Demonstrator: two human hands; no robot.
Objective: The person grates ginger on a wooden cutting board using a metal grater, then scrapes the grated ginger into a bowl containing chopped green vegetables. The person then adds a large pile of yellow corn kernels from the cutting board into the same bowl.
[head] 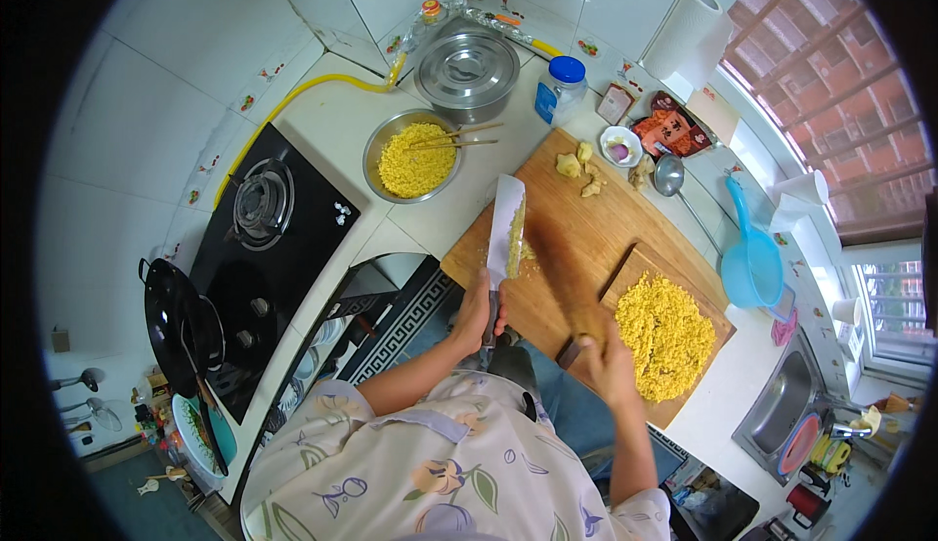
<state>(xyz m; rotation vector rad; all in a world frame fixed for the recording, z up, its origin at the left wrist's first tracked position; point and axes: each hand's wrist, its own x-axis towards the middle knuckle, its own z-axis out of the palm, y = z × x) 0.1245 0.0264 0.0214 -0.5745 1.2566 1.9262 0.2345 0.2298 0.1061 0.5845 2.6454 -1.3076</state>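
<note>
My left hand [476, 314] grips the dark handle of a cleaver [504, 229]. Its broad blade points away from me over the large wooden board [557, 196], and pale yellow-green mash [516, 240] clings along its right side. A little of the same mash lies on the board beside the blade. In my right hand [608, 365] is a brown wooden rod [560, 270], perhaps a rolling pin, blurred by motion and slanting toward the blade. To the right, a smaller wooden board [636, 256] carries a heap of yellow grainy food [663, 336]. Ginger pieces [568, 165] lie at the far edge.
A steel bowl [372, 174] of yellow grains with chopsticks [469, 144] stands beside a lidded pot [467, 75]. A black gas hob [293, 248] is left, with a wok [172, 321]. A ladle [669, 176], a blue dipper [751, 273] and a sink [780, 402] are right.
</note>
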